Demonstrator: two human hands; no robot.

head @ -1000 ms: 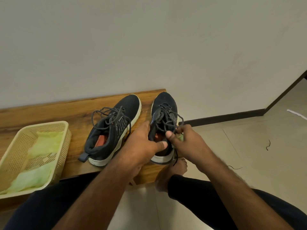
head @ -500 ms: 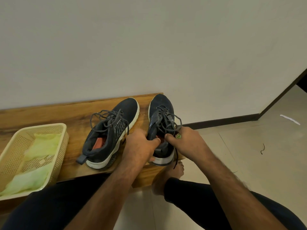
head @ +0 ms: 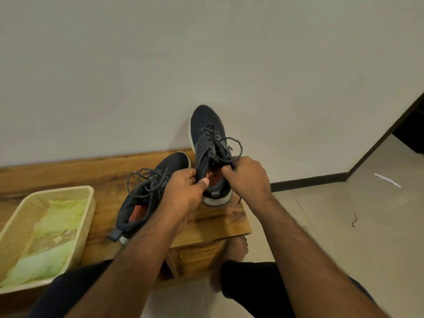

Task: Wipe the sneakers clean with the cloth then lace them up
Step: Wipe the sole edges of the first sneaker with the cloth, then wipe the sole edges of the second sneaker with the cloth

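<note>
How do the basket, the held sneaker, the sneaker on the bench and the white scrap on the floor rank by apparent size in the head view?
1. Basket, though cut off by the frame.
2. Held sneaker and sneaker on the bench: alike, hands cover parts, so no ranking.
3. White scrap, smallest, also farthest.

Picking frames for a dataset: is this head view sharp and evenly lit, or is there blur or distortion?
Head view: dim, warm, even light, no glare; the raised sneaker has a slightly motion-blurred toe; wide-angle bending curves the bench edge.
</note>
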